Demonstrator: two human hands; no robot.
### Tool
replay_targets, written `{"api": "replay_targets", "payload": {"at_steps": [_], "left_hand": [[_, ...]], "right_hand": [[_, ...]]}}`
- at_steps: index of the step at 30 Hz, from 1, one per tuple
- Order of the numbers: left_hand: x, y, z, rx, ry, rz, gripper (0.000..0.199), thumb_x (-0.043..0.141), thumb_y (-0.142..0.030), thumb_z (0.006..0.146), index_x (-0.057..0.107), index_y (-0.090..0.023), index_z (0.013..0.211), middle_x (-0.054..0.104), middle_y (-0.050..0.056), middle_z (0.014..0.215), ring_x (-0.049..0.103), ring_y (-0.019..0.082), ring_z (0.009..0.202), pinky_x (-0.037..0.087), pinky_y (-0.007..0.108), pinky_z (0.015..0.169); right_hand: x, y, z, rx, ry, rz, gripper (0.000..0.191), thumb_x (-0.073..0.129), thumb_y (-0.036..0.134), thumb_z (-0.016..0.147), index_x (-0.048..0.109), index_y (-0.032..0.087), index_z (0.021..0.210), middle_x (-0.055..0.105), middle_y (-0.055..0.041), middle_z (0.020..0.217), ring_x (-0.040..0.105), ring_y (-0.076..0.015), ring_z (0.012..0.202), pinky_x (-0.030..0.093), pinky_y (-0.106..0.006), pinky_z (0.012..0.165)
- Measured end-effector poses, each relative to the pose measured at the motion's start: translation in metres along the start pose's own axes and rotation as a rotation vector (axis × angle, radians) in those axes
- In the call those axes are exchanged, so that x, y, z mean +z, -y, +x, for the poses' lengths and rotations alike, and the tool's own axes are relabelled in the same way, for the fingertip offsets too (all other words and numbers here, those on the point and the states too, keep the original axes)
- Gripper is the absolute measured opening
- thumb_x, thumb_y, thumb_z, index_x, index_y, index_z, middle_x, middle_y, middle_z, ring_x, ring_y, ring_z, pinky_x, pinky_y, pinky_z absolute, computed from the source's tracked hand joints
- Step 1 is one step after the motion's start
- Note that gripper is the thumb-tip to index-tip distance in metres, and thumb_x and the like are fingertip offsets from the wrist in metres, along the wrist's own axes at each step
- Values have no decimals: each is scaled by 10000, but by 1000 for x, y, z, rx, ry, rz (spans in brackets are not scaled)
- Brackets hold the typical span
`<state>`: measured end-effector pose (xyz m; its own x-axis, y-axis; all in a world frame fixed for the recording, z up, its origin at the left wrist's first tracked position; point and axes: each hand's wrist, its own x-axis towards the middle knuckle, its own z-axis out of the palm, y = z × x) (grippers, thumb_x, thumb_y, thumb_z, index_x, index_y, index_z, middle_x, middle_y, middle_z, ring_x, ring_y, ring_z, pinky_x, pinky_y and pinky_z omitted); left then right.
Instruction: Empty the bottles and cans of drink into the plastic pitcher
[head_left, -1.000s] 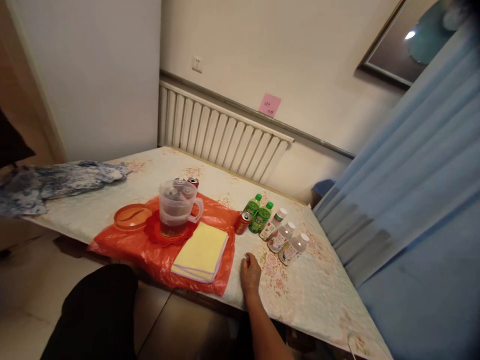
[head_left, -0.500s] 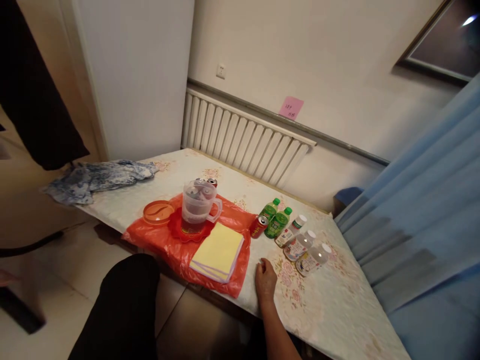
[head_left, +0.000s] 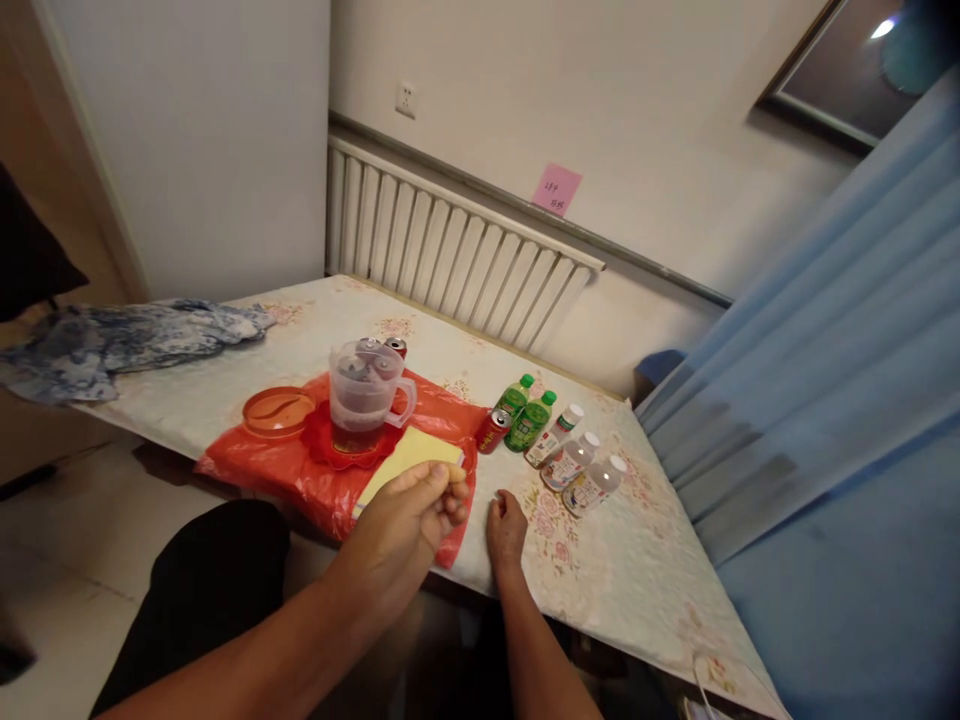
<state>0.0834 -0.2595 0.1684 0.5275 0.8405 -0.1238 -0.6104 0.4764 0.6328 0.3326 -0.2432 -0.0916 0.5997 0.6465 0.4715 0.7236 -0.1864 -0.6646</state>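
- Currently the left hand (head_left: 420, 510) hovers in front of and right of the pitcher (head_left: 358, 405), partly hiding the yellow stack (head_left: 421, 448); its fingers curl inward with the thumb near the index finger, and whether they pinch anything cannot be told.
- Farther right of the pitcher, the right hand (head_left: 507, 528) rests on the tablecloth (head_left: 630, 560), fingers loosely curled; its palm is hidden, so whether it holds anything cannot be told.
- The yellow stack lies just right of the pitcher, toward the person, on the red plastic sheet (head_left: 259, 470).
- The pitcher stands upright in the red dish (head_left: 315, 440); its handle points toward the red can (head_left: 493, 431) and the green bottles (head_left: 531, 424).
- A leftward swing of the left wrist could probably knock the handle and tip the pitcher.
- A tug on the thin, wrinkled sheet might drag dish, pitcher and stack together.
- Rightward, a careless forearm could topple the closely grouped bottles.
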Motion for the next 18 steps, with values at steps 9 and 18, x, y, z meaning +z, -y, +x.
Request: {"api": "replay_targets", "payload": {"at_steps": [9,18], "left_hand": [[-9,0,3,-45,-62,-94,191,639,-235,899,728,-89,984,741,149,1001,671,170,877,524,267,810],[-6,-6,0,-52,-88,-85,273,542,-287,969,729,-96,1020,721,171,1136,663,215,1049,506,278,848]], "right_hand": [[0,-1,0,-10,3,-3,367,449,303,878,702,120,1070,739,-146,1000,673,-245,884,487,-334,828],[1,-2,0,-12,4,-5,379,440,301,876,701,105,1070,736,-154,988,671,-244,870,489,-333,808]]}}
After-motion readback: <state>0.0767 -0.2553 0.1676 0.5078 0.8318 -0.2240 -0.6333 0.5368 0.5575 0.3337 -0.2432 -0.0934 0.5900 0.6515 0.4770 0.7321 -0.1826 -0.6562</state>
